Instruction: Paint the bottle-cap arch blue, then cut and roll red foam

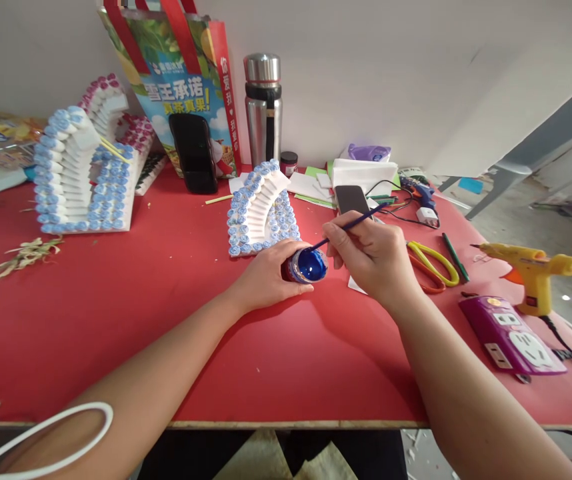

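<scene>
My left hand [269, 277] is wrapped round a small jar of blue paint [312, 265], tilted so that its open mouth faces me. In my right hand [366, 250] is a thin dark blue paintbrush [351, 223], pinched between thumb and fingers. The brush's lower end reaches the jar's rim; its tip is hard to make out against the paint. Just behind the jar stands a small white stair model [261, 210] edged with blue rosettes. A larger stair model [83, 177] with similar blue rosettes stands at the left.
A yellow glue gun [531, 267] and a purple power strip [511, 337] are at the right, beside scissors [433, 263] and a green pen [455, 257]. Behind stand a steel flask [263, 110], an upright black phone [193, 153] and a shopping bag [176, 73]. Dried scraps [23, 257] lie left.
</scene>
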### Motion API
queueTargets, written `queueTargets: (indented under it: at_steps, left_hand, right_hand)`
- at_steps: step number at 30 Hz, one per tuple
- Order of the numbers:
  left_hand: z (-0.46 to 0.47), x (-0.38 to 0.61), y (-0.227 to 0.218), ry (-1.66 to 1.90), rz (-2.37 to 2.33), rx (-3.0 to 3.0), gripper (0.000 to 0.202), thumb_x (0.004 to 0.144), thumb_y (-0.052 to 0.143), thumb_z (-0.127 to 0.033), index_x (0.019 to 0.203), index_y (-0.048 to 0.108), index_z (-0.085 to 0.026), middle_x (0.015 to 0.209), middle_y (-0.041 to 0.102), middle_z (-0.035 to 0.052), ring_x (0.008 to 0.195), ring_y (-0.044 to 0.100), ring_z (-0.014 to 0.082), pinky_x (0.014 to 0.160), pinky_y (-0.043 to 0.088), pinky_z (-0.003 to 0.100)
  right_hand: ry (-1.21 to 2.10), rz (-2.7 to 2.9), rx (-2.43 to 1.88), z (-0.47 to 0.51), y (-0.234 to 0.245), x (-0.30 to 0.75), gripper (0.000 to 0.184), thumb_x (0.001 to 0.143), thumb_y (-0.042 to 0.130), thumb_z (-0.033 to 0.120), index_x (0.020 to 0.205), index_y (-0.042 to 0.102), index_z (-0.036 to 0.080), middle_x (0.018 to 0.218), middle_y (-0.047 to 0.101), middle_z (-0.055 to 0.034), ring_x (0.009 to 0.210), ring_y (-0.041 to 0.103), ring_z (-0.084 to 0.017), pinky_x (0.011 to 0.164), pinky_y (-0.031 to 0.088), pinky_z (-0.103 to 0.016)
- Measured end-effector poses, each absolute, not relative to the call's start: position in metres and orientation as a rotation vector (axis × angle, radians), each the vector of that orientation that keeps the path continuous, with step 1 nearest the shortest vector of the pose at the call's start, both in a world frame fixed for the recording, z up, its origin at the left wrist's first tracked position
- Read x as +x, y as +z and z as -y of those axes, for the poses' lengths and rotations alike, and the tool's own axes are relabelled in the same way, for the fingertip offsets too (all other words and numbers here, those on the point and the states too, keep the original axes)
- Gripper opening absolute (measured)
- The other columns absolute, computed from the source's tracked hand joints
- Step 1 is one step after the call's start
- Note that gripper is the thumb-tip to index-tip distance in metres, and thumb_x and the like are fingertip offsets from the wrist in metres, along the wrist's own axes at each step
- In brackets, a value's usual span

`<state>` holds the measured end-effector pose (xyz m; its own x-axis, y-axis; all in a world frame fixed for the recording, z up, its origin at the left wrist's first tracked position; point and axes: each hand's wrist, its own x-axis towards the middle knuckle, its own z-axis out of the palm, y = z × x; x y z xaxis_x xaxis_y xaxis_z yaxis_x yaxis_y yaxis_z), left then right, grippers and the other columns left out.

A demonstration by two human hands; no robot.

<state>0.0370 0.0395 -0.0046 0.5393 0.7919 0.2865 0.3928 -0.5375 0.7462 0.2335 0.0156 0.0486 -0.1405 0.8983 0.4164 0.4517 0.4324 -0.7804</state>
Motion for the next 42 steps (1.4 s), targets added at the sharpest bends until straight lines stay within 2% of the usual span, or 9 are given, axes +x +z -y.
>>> queueTargets:
  at_steps: [14,23,30,35,42]
  left_hand:
    - [-0.039,0.037,-0.004,0.826,-0.943,2.167,0.056,0.072,0.081,-0.028,0.122,0.058,-0.023,0.119,0.065,0.0047,0.109,0.063,0.0236,0.097,0.050,0.037]
    - [-0.038,0.038,-0.004,0.819,-0.989,2.158,0.051,0.070,0.080,-0.028,0.116,0.059,-0.022,0.117,0.066,0.0054,0.107,0.064,0.0254,0.096,0.051,0.038]
    - [-0.040,0.039,-0.005,0.838,-0.916,2.178,0.028,0.074,0.066,-0.015,0.101,0.064,-0.019,0.109,0.068,0.0059,0.103,0.065,0.0232,0.091,0.053,0.035]
    - [-0.040,0.039,-0.003,0.835,-0.944,2.134,0.034,0.072,0.068,-0.017,0.106,0.064,-0.019,0.109,0.069,0.0044,0.102,0.065,0.0221,0.090,0.053,0.032]
    - [-0.037,0.039,-0.002,0.833,-0.964,2.126,0.033,0.073,0.069,-0.020,0.105,0.064,-0.020,0.107,0.068,0.0031,0.099,0.066,0.0214,0.088,0.053,0.032]
  right_hand:
    - [0.736,1.775,-1.178,-0.013,0.050,0.236,0.035,0.095,0.058,0.047,0.078,0.063,0.017,0.060,0.062,-0.0015,0.048,0.053,-0.012,0.048,0.040,-0.025]
    - [0.416,1.964,-1.196,-0.011,0.042,0.228,0.035,0.098,0.053,0.042,0.073,0.059,0.019,0.058,0.057,-0.0004,0.049,0.044,-0.010,0.051,0.032,-0.026]
    - [0.316,2.303,-1.209,-0.006,0.038,0.214,0.026,0.098,0.049,0.032,0.082,0.063,0.017,0.060,0.056,-0.0004,0.049,0.040,-0.011,0.052,0.022,-0.027]
    - [0.282,2.319,-1.247,-0.006,0.039,0.215,0.029,0.099,0.046,0.033,0.086,0.065,0.016,0.059,0.055,-0.0002,0.050,0.041,-0.011,0.052,0.020,-0.027]
    - [0.274,2.303,-1.275,-0.006,0.039,0.217,0.028,0.098,0.048,0.033,0.086,0.067,0.016,0.057,0.053,0.0003,0.050,0.040,-0.011,0.052,0.019,-0.026]
